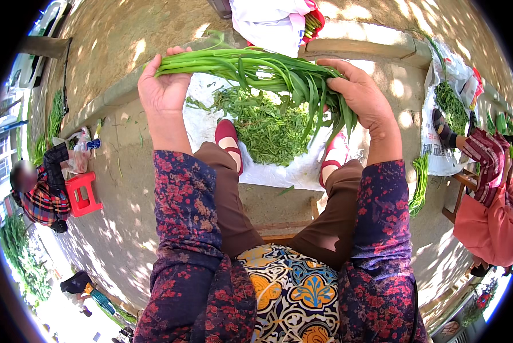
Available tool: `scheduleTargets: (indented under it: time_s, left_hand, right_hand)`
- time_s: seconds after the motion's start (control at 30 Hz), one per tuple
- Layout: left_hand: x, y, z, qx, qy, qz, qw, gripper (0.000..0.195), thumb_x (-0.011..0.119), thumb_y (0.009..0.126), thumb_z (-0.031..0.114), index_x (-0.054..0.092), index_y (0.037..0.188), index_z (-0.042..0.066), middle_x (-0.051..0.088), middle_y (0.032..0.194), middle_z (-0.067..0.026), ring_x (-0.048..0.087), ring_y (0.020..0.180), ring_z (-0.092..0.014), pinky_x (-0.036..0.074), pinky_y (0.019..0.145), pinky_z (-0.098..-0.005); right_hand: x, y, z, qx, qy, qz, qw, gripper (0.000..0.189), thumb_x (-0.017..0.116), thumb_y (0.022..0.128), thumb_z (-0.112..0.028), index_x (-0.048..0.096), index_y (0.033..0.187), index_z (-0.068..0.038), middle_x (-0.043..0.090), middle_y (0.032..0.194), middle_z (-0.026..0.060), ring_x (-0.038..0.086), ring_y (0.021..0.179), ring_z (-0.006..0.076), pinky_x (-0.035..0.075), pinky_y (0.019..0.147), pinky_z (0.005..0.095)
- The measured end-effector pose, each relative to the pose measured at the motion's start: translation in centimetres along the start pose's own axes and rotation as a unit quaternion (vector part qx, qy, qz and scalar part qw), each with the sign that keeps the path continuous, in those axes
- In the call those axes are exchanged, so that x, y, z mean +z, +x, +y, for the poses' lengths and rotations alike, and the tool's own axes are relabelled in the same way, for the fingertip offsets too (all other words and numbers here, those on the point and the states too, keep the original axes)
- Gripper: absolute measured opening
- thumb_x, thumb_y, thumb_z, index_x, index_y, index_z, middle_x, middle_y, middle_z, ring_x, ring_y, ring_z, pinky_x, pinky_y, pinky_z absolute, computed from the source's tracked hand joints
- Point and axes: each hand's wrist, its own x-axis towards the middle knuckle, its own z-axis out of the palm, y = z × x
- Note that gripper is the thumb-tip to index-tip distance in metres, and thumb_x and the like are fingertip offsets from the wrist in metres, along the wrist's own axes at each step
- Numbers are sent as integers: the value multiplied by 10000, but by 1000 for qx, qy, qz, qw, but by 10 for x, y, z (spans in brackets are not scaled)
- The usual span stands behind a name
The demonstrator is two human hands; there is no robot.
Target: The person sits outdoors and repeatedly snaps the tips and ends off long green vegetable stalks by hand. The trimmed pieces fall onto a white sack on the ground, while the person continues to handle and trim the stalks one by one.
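Observation:
A bundle of long green leafy stalks (pixel 239 64), perhaps lily greens or a similar stem vegetable, is stretched level between my hands. Around its pale stem ends, my left hand (pixel 166 85) is closed with the palm partly turned up. My right hand (pixel 359 90) grips the leafy end, where narrow leaves droop below the fingers; some fingertips are hidden behind the leaves. Under the bundle lies a heap of loose green leaves (pixel 273 133) on a white plastic sheet (pixel 273 176), between my two red shoes.
Beyond the sheet are a white sack (pixel 261 25) and a red bag of green stems (pixel 312 25) by a concrete curb (pixel 359 36). At right, a seated person (pixel 488 223) is near a stalk bundle (pixel 419 184). A person (pixel 42 193) is beside a red stool (pixel 82 194) at left.

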Motion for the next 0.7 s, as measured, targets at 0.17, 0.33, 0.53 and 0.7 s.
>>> scheduleTargets:
  time_s: [0.17, 0.33, 0.53, 0.7]
  left_hand:
    - [-8, 7, 2, 8, 18, -44, 999, 209, 503, 910, 79, 423, 1033, -69, 545, 1011, -207, 541, 1030, -333, 354, 1027, -541]
    - [-11, 12, 3, -18, -4, -71, 997, 302, 515, 922, 103, 373, 1143, -47, 525, 1111, -218, 519, 1103, -377, 323, 1049, -578]
    - [-20, 20, 1, -26, -41, -29, 998, 351, 476, 952, 150, 307, 1212, -14, 487, 1155, -195, 521, 1094, -391, 342, 1019, -604]
    - [-22, 19, -4, -34, -52, -10, 998, 315, 447, 969, 197, 329, 1170, -14, 499, 1049, -160, 550, 1016, -357, 360, 1005, -593]
  right_hand:
    - [1, -1, -2, -10, -16, -6, 1000, 362, 480, 860, -62, 525, 1205, 39, 632, 906, 77, 595, 650, 105, 510, 565, 249]
    - [-1, 0, 3, 1, -37, -8, 999, 311, 507, 867, -105, 552, 1132, 52, 633, 841, 74, 594, 636, 110, 499, 564, 254]
    - [-4, 8, 20, -71, -236, 34, 969, 284, 557, 833, -183, 597, 1000, 44, 634, 800, 153, 612, 736, 242, 477, 688, 355]
    - [-2, 11, 22, -114, -303, 58, 944, 298, 559, 799, -186, 605, 1012, 16, 629, 903, 212, 591, 853, 352, 462, 791, 400]
